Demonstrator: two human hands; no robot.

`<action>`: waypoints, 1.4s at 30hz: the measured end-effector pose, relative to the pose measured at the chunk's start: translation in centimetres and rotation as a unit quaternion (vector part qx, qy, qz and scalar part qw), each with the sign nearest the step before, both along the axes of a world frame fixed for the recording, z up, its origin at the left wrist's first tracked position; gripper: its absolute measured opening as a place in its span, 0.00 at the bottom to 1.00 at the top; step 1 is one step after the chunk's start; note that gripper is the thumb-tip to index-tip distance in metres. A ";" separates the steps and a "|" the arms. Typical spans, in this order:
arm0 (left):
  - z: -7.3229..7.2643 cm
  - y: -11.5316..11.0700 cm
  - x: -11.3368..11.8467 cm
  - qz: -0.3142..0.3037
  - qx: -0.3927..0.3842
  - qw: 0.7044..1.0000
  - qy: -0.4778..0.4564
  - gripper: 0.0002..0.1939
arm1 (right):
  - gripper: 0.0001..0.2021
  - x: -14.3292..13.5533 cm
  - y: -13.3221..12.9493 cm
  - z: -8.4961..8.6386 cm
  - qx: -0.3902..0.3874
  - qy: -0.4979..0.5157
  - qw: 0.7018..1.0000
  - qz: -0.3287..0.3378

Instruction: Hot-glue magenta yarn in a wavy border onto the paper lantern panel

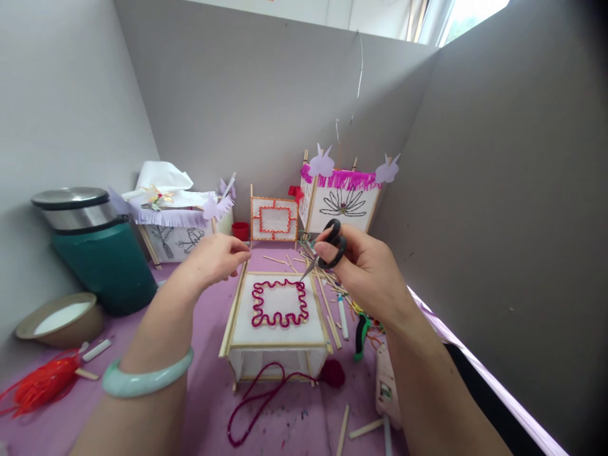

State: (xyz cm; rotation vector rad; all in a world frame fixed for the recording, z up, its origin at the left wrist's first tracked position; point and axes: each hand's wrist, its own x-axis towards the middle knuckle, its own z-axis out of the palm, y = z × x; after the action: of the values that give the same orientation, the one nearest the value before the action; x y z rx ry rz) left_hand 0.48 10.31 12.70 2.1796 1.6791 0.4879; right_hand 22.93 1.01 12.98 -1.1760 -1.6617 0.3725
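My right hand [365, 266] grips small black-handled scissors [332, 250], thumb and finger at the loops. Their pointed blades reach down to the far right corner of a wavy magenta cord outline [257, 304]. This rectangle of cord lies on the white top of a wooden-stick lantern frame [275, 346]. Above the frame's far left corner, my left hand [216, 258] is closed, its fingertips together; whatever may be between them is too small to make out. A loose length of magenta cord [251, 399] loops in front of the frame, beside a magenta ball of yarn [332, 373].
Glue gun [387, 380], green-handled pliers [361, 335], a marker [342, 316] and scattered sticks lie right. A teal tumbler [102, 259], bowl [61, 320] and red cord bundle [40, 386] are left. Decorated lanterns [344, 202] stand behind; grey partitions [266, 95] enclose the table.
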 end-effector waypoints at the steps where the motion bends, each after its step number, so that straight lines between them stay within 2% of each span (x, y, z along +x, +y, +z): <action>1: 0.0 0.1 0.0 0.001 -0.002 1.000 0.004 0.18 | 0.07 0.0 0.0 0.0 0.001 0.005 1.000 0.000; 6: 0.0 0.2 0.0 0.000 0.000 1.000 0.017 0.18 | 0.06 -0.1 0.1 -0.1 0.005 0.019 1.000 0.006; 11: 0.0 0.2 -0.1 0.003 0.003 1.000 0.021 0.19 | 0.07 0.3 0.1 -0.2 -0.004 -0.014 1.000 -0.008; 16: 0.5 -0.5 0.2 0.029 0.108 0.992 0.062 0.16 | 0.08 0.7 0.1 -0.2 -0.016 -0.015 1.000 -0.001; 18: 0.9 -1.2 0.6 0.002 0.133 0.990 0.046 0.15 | 0.09 0.7 0.1 -0.1 -0.018 -0.013 1.000 -0.002; 22: 1.6 -3.3 2.2 -0.103 0.149 0.983 -0.012 0.13 | 0.10 0.7 -0.1 0.1 -0.015 -0.011 1.000 -0.006; 26: 1.7 -4.5 3.7 -0.171 0.165 0.972 0.004 0.10 | 0.11 0.6 -0.2 0.1 -0.007 -0.003 1.000 0.005; 33: 0.6 -4.4 5.0 -0.212 0.152 0.961 0.088 0.11 | 0.12 0.9 -0.2 0.0 0.006 -0.005 1.000 0.000; 42: -0.9 -3.9 5.1 -0.223 0.163 0.953 0.122 0.14 | 0.13 1.1 -0.2 0.1 -0.001 0.001 1.000 0.007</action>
State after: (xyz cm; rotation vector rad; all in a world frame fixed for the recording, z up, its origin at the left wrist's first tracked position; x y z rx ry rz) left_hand 5.56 6.37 11.80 2.8592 1.2076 0.4018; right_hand 23.99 0.82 13.05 -1.1654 -1.6684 0.3849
